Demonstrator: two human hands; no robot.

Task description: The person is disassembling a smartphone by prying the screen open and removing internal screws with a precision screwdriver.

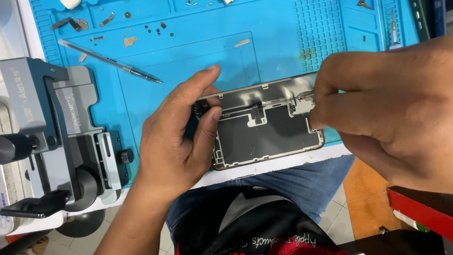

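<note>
An opened phone housing [264, 127] lies on the blue repair mat [188, 61] near the table's front edge, its dark inner plate and metal shields facing up. My left hand [181, 137] grips the housing's left end, thumb and fingers pinched around it. My right hand [387, 113] comes in from the right, fingertips closed on a small part at the housing's upper right corner; what it pinches is hidden by the fingers.
A grey metal clamp fixture [56, 127] stands at the left. A thin metal probe [108, 60] lies on the mat. Several small screws and brackets [127, 28] are scattered at the back. A screwdriver [394, 28] stands back right. A red box [420, 208] sits lower right.
</note>
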